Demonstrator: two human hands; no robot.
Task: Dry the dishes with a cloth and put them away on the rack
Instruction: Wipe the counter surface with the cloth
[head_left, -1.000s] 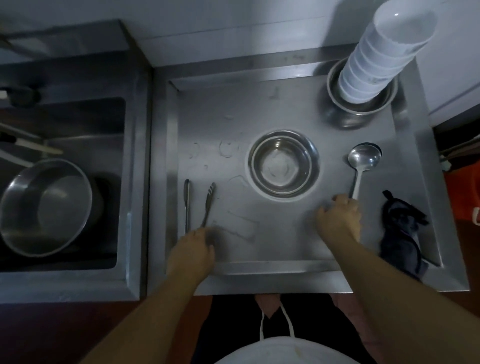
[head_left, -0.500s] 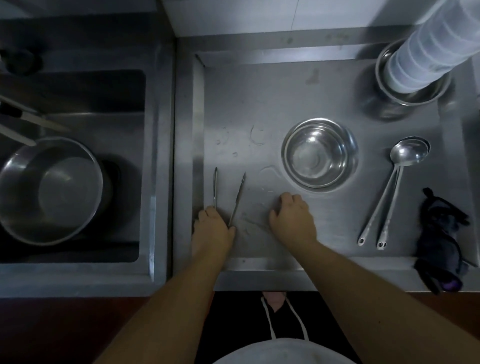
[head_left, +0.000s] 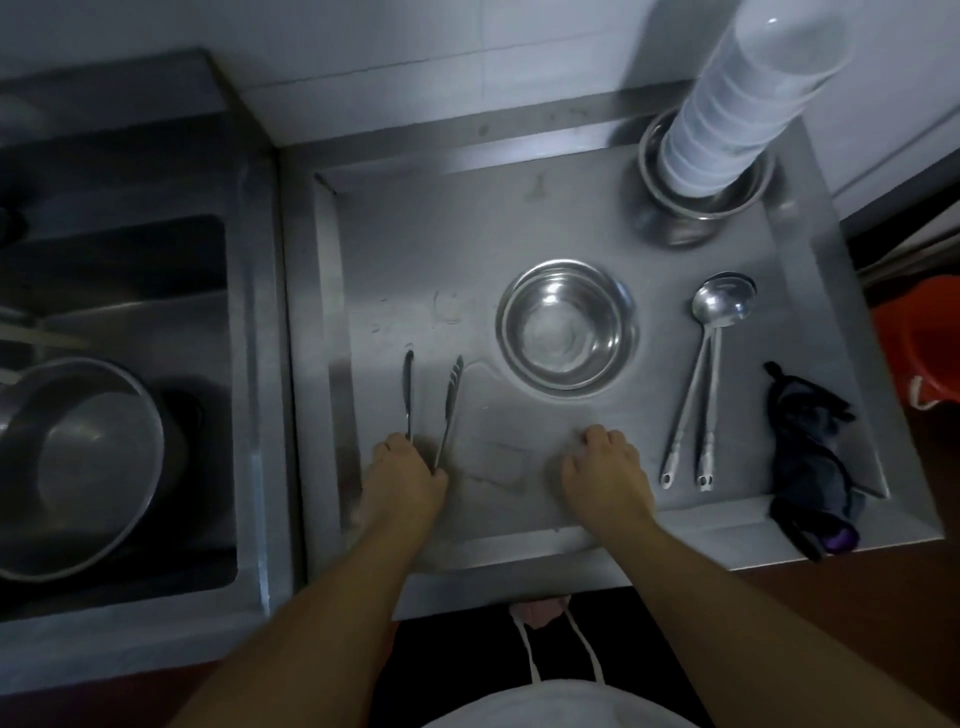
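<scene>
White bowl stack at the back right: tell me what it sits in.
The white bowl stack stands inside a steel bowl on the drainboard. Only that bowl's rim and outer wall show; its inside is covered by the stack, so anything else in there can't be seen.

Brushed, matt steel is being shown by the drainboard (head_left: 571, 208), with wet smears. Glossy polished metal is being displayed by the bowl (head_left: 566, 325), ladles (head_left: 724, 306) and tongs (head_left: 431, 405). Dark, limp fabric is being shown by the cloth (head_left: 810, 457).

tongs (head_left: 427, 410) at left hand (head_left: 402, 480) fingertips | bowl (head_left: 566, 325) beyond right hand (head_left: 605, 475) fingers | ladles (head_left: 701, 384) right of them | cloth (head_left: 808, 457) farther right
</scene>
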